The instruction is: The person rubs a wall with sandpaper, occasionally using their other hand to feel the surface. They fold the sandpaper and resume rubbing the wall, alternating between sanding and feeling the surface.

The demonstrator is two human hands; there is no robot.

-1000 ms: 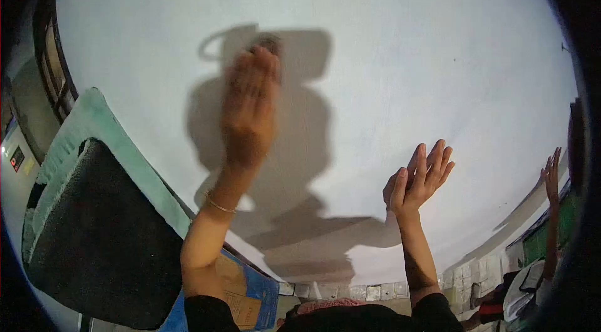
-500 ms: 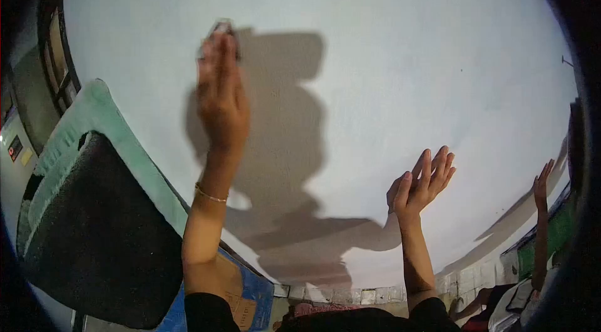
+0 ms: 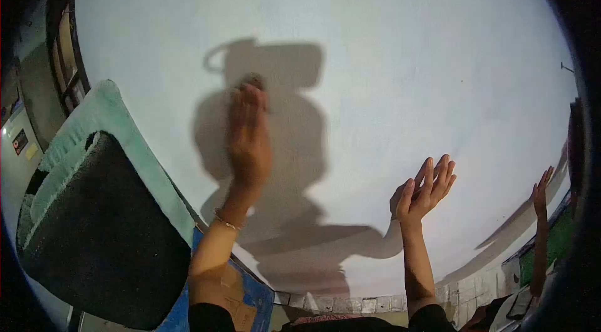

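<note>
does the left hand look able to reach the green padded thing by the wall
Probably yes: the green padded thing is just left of that arm, and I see nothing between it and the left hand, though depth is hard to judge.

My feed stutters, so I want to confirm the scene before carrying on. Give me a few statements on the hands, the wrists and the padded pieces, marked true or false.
1. The left hand is higher up the wall than the right hand. True.
2. The bracelet is on the right wrist. False: the bracelet is on the left wrist.
3. A small dark item shows at the left hand's fingertips. True, though too blurred to identify.
4. The right hand is closed in a fist. False: its fingers are extended and spread.
5. The black padded piece is in front of the pale green one. True.
</note>
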